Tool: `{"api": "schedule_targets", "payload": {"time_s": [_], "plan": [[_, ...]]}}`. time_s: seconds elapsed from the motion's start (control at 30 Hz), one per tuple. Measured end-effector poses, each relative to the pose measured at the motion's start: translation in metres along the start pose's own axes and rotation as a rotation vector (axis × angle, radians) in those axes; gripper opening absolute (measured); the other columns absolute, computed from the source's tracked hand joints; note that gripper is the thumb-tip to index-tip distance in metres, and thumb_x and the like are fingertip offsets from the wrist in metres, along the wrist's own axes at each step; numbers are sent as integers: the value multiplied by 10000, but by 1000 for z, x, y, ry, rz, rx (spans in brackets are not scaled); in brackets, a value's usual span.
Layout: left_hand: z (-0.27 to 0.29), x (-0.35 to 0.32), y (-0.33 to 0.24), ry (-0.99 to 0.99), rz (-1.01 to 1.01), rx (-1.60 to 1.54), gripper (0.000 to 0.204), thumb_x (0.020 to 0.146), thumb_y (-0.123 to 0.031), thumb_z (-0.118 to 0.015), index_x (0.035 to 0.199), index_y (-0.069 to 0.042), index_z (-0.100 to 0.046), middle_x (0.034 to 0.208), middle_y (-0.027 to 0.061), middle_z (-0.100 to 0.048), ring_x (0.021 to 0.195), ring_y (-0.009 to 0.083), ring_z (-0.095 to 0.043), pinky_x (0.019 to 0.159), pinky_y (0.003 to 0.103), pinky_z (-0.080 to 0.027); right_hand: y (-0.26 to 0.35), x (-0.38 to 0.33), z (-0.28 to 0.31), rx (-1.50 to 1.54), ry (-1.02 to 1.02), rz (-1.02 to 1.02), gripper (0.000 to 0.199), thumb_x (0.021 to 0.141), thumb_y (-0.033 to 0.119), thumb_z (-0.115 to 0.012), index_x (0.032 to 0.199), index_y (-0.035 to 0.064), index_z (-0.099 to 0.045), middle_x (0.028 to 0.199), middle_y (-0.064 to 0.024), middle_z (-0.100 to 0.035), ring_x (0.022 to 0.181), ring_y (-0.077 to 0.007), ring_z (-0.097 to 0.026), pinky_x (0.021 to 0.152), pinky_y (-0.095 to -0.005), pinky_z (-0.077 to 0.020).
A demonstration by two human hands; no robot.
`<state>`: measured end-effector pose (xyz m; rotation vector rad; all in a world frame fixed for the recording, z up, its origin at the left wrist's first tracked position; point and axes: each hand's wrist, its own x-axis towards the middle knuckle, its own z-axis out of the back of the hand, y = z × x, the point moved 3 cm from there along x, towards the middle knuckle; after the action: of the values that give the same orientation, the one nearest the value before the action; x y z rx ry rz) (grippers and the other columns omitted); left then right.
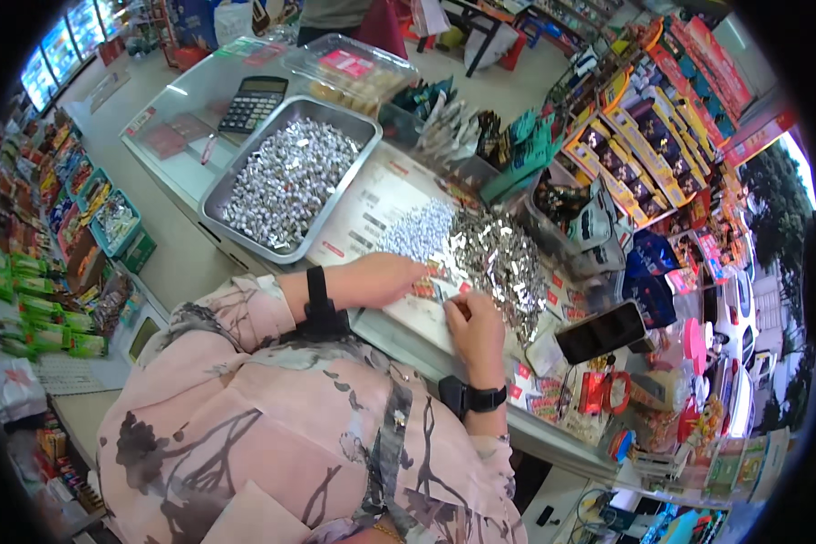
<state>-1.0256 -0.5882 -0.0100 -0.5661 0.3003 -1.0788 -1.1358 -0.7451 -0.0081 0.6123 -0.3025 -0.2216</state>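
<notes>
Lots done: metal tray [236, 177] far left heaped with small silver wrapped pieces [286, 181]. Lots left: loose shiny foil pile [490, 254] on the counter [381, 204], just past both hands. Left hand [381, 276] flat, fingers spread beside the pile; right hand [471, 322] pinching one small piece, too tiny to tell more.

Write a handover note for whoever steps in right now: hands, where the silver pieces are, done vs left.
Left hand: flat on the printed sheet, fingertips at the edge of the loose silver pile; whether it holds anything cannot be told.
Right hand: pinched shut on a small piece at the pile's near edge.
Metal tray: beyond the left hand on the counter, filled with small silver pieces.
Done: a large batch lies in the tray.
Left: the loose silver pile on the sheet.
Nearby: calculator behind the tray, dark phone right of the right hand.
</notes>
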Motion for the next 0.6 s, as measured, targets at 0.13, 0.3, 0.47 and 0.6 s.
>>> {"api": "schedule_targets", "payload": {"time_s": [0.13,0.3,0.47,0.6], "plan": [[-7,1,4,-10,0,8,152,782,-146,-538,849,-10,-549,763,190,-583,720,380,-577,643,455,-451,-1,-1,-4,-10,-15,37,153,765,166,-652,802,21,-618,687,-105,-581,591,-181,-577,570,-286,-457],[-1,0,7,-37,-30,-104,130,803,-146,-547,827,-19,-532,711,142,-589,618,292,-595,550,380,-462,-12,0,-8,81,-2,-68,141,782,176,-632,798,38,-609,745,-112,-615,615,-211,-599,570,-309,-463],[10,-2,5,-17,210,-732,114,834,-161,-568,835,-55,-524,683,52,-586,565,143,-569,491,265,-437,-20,3,-12,380,-24,-177,127,801,134,-634,843,18,-603,759,-74,-630,608,-134,-592,555,-255,-460],[5,1,11,40,196,-1166,115,851,-172,-586,861,-83,-515,715,1,-579,560,49,-522,480,194,-415,-12,7,-15,731,2,-208,105,811,71,-626,888,7,-593,748,-26,-609,646,-70,-562,581,-206,-447]]}}
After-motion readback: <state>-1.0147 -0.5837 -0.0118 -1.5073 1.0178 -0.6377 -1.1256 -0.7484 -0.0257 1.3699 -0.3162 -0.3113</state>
